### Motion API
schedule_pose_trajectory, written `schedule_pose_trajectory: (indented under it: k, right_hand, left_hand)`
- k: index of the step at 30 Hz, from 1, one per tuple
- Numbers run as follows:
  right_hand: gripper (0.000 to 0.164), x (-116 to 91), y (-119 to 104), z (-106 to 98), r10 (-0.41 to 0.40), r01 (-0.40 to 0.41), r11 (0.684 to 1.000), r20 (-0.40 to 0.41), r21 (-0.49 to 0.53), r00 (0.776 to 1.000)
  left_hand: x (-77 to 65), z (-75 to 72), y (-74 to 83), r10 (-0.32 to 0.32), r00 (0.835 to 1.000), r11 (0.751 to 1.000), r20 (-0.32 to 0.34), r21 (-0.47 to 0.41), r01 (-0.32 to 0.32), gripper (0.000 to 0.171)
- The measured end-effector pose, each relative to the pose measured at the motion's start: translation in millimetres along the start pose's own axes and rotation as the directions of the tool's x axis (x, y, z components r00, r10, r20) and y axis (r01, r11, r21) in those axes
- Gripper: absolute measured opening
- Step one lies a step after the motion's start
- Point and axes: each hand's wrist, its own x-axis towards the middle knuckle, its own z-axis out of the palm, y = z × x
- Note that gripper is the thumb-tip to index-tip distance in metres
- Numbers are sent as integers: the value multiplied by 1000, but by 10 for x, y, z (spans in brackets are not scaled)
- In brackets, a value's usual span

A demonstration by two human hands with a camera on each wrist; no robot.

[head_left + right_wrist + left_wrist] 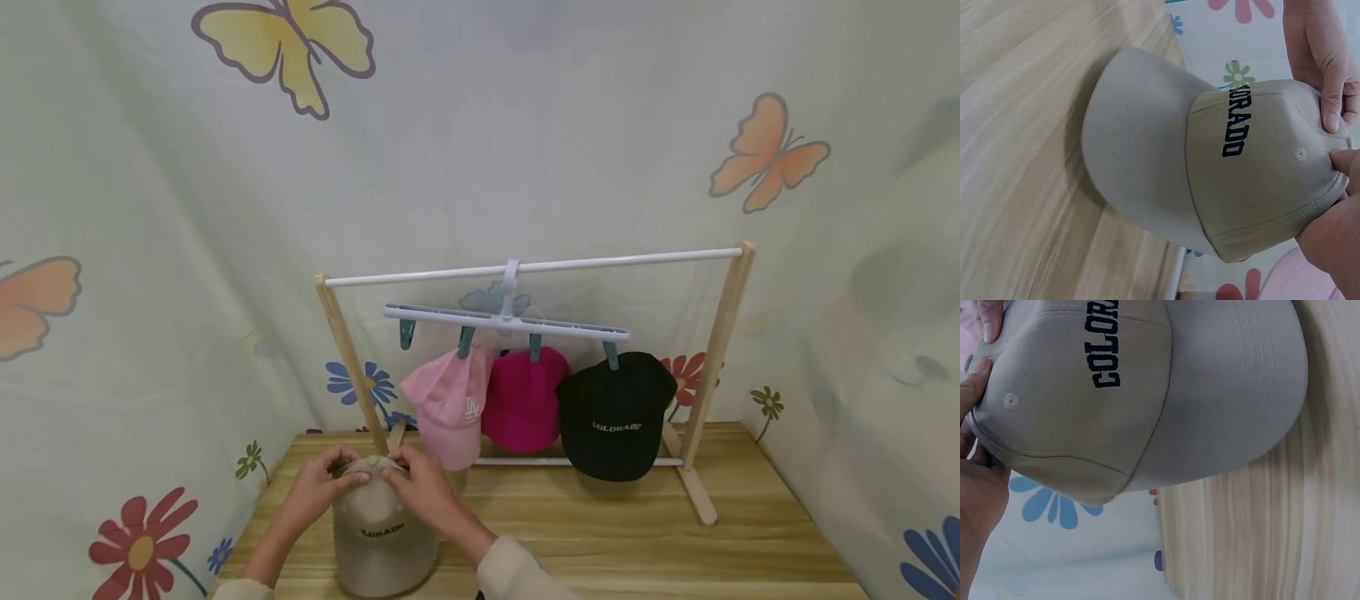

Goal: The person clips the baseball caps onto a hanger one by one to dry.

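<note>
Both hands hold a beige baseball cap by the top of its crown, its brim pointing down toward the table. Dark letters run across its front. My left hand pinches the crown on the left, thumb on the near side and fingers behind. On the other side, my right hand pinches it the same way. In the left wrist view the beige cap fills the top, with the left hand at its crown. The right wrist view shows the right hand at the crown edge.
A wooden rack carries a white clip hanger. From its green clips hang a pink cap, a magenta cap and a black cap. The leftmost clip holds nothing. Below is a wooden table.
</note>
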Motion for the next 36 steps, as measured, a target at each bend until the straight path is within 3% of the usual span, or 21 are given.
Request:
schedule_pose_trajectory:
  k: [8,14,25,36]
  right_hand:
    - [13,-21,-73,-32,2,-2,1000,-81,-4,997]
    - [13,-47,-123,-52,30,-29,1000,-89,6,996]
    - [13,-62,-289,-154,59,-52,997,-130,55,990]
    - [12,-71,-401,-225,68,-56,994,-135,97,989]
  left_hand:
    - [-28,5,164,63,998,998,-25,8,-63,21]
    - [-48,7,247,77,996,997,-42,-8,-78,21]
    - [-16,10,406,93,993,992,-67,94,-86,22]
    - [2,-4,506,193,978,978,-83,93,-185,21]
